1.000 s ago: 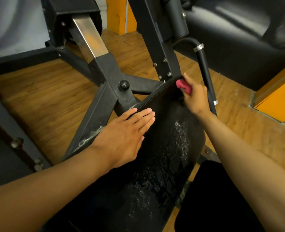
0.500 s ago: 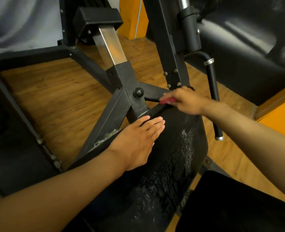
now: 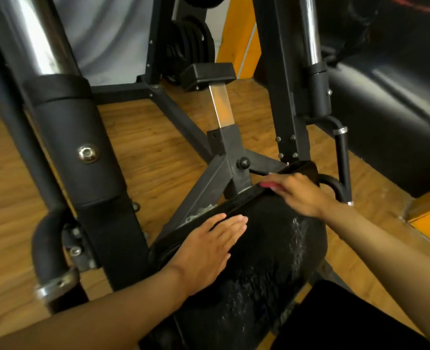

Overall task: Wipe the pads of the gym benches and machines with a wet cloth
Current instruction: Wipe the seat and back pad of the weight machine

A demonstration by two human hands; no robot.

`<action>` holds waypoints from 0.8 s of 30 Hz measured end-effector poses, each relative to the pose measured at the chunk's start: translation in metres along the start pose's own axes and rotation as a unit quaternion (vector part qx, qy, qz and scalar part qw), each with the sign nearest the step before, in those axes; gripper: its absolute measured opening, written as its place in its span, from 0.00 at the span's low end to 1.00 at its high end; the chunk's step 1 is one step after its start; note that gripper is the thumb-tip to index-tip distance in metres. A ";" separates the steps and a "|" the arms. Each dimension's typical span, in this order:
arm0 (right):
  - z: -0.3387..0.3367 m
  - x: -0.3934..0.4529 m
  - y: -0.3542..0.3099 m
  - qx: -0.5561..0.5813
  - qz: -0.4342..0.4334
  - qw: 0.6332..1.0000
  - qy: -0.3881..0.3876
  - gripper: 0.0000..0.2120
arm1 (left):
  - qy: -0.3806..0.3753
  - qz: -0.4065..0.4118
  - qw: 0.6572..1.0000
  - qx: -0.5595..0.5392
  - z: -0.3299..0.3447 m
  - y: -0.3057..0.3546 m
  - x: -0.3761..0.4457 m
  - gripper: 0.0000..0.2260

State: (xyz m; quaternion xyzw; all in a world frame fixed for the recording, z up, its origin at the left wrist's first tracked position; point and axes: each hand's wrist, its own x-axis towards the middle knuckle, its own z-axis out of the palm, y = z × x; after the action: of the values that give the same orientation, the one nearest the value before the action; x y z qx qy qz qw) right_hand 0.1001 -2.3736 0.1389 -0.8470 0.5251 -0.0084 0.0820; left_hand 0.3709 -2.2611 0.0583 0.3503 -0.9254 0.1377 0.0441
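The right hand has its grip on a small pink cloth; the fingers lie curled over it and press it on the far edge of the black seat pad. Only a little pink shows from under the fingers, and the hand is blurred, so I think it is in motion. One second ago this hand was at the far right corner of the pad, near the curved black handle. Since then it has travelled to the left along the far edge, so the stroke runs across the top of the pad. The left hand rests flat on the left part of the pad, fingers straight and together, grasping nothing; it has kept nearly the same place and seems to steady the pad.

In the middle of the pad a streak of water drops shines, and more wet marks lie nearer to the person. This tells me that the pad was made wet but is not wiped dry everywhere. Around the pad stands the dark metal frame of the machine, on a wooden floor. In my judgement the far edge is almost finished, and the wet middle should come next.
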 end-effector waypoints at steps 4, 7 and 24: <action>-0.005 0.002 0.015 0.010 0.026 1.000 -0.006 0.19 | 0.035 -0.001 0.999 -0.017 0.003 -0.001 -0.005 0.31; -0.022 0.018 0.062 0.021 0.176 0.984 0.025 0.16 | 0.044 -0.001 0.999 -0.020 0.007 0.000 -0.003 0.32; -0.002 0.002 -0.029 0.013 0.115 0.993 0.036 0.23 | -0.054 0.023 0.997 0.055 -0.010 0.007 -0.016 0.29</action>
State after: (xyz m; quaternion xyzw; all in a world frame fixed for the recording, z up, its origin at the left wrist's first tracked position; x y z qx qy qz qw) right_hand 0.1260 -2.3629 0.1449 -0.7790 0.6216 -0.0359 0.0745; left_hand 0.3782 -2.2431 0.0630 0.3378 -0.9253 0.1698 -0.0285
